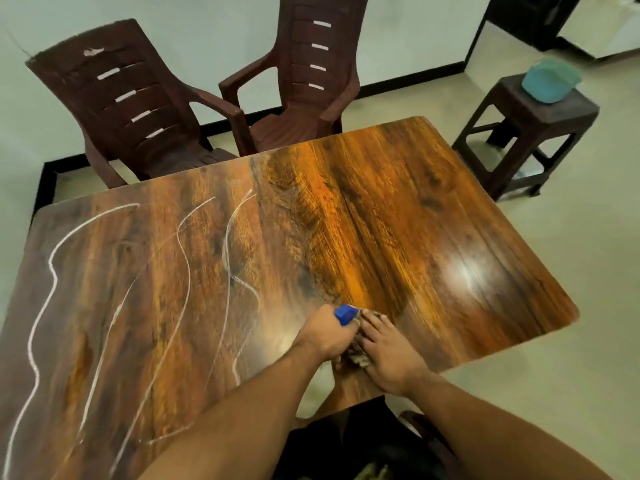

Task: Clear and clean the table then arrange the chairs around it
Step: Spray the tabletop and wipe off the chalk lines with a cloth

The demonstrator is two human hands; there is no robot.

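The wooden table [398,209] fills the middle of the view, with several white chalk-like lines [187,258] curving across its left half. My left hand [323,336] grips a blue-capped object [345,313] near the table's front edge. Right beside it, my right hand [388,355] presses flat on a brownish cloth [360,358], fingers straight. Two dark brown plastic armchairs stand behind the table, one at the left [131,109] and one nearer the middle [304,77].
A dark stool [530,133] stands on the floor at the right, carrying a teal container [550,81]. Pale floor lies to the right of the table. Part of another dark chair [426,434] shows under my right arm.
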